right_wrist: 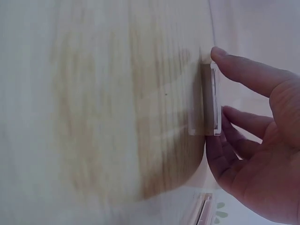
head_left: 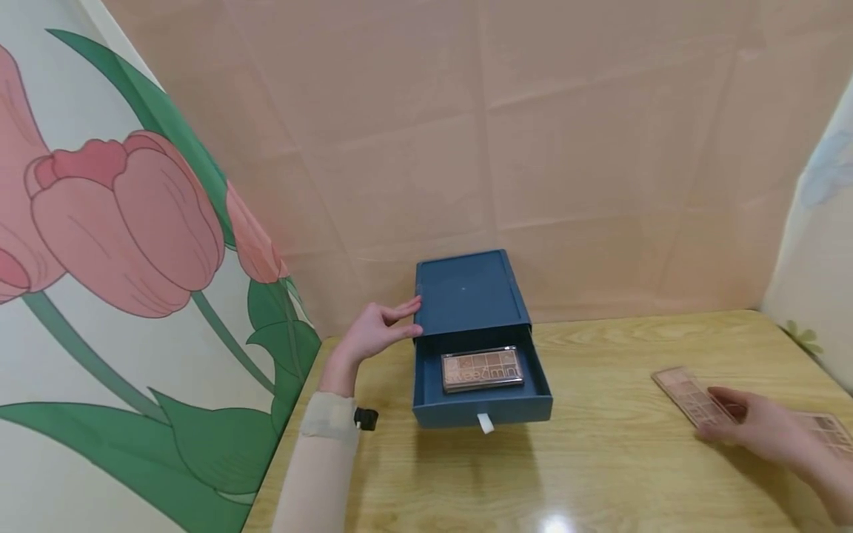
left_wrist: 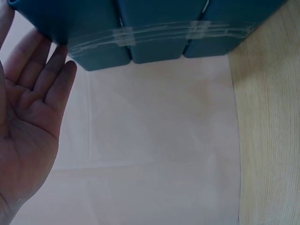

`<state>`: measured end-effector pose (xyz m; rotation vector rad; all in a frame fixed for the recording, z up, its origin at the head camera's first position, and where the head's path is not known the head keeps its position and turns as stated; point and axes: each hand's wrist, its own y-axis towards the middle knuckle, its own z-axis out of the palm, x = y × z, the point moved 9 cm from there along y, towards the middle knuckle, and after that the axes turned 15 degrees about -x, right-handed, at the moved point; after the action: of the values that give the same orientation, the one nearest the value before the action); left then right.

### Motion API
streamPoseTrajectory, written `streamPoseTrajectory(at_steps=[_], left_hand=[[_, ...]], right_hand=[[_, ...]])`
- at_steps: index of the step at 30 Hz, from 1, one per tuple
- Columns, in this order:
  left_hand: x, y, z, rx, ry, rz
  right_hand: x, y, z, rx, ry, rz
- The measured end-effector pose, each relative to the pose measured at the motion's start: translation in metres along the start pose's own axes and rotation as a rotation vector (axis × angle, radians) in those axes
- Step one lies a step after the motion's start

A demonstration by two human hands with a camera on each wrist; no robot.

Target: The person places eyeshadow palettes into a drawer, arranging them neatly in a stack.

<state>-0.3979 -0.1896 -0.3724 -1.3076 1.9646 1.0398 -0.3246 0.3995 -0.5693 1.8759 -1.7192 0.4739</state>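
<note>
Someone's left arm (head_left: 316, 481) is closest; the left hand (head_left: 369, 333) touches the blue box (head_left: 466, 292) with nearly straight fingers, thumb apart. At the right side of the bench (head_left: 600, 459), the right hand (head_left: 766, 426) pinches an eyeshadow palette (head_left: 681, 390). Another palette (head_left: 480, 370) lies in the pulled-out drawer (head_left: 440, 416).

A tulip-patterned wall (head_left: 133, 274) and wood-grain table (head_left: 600, 414) suggest a home.

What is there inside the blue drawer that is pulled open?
Inside the blue drawer lies a lettered makeup palette. Whatever may lie beneath it, or further back under the casing, is covered and cannot be seen.
</note>
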Motion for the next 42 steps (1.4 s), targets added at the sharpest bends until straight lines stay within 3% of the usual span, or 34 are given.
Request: streamPoseTrajectory(at_steps=[12,23,42], left_hand=[[-0.002,0.001,0.002,-0.003,0.002,0.002],[-0.003,0.0,0.003,-0.011,0.018,0.002],[-0.006,-0.002,0.002,-0.004,0.016,-0.002]], right_hand=[[0.004,-0.003,-0.003,-0.016,0.004,0.005],[0.008,-0.001,-0.006,-0.068,-0.1,-0.045],[-0.002,-0.004,-0.011,-0.069,-0.121,0.028]])
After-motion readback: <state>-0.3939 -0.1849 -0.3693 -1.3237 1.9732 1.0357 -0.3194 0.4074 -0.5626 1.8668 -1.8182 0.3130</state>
